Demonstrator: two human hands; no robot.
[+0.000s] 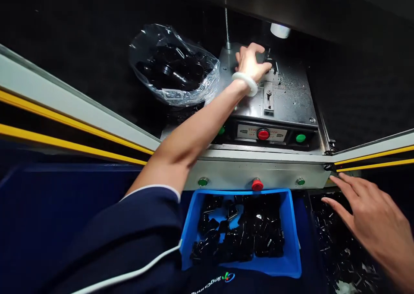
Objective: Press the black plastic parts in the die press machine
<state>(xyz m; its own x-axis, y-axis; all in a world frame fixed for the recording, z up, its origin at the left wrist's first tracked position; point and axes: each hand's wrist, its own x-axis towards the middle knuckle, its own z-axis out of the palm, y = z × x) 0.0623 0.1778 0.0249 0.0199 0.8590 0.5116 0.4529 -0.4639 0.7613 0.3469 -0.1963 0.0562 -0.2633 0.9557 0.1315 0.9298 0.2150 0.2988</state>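
Observation:
My left hand (250, 63), with a white bangle at its wrist, reaches over the metal plate (291, 99) of a machine. Its thumb and fingers are apart beside a small fixture (268, 97), the thumb close to a black part (274, 65) seated there. Whether the thumb touches that part I cannot tell. At the right, my right hand (371, 207) hangs open with nothing in it, above a dark container of scraps (336, 238). Between my arms, a blue bin (296, 242) holds many glossy black plastic parts (239, 238).
Left of the plate lies a clear plastic bag (171, 95) of black parts. A red button (263, 134) and green button (300, 137) sit on the machine's front; another red button (257, 184) juts out below. Yellow-striped guards (80, 125) flank both sides. A white cylinder (280, 30) hangs above.

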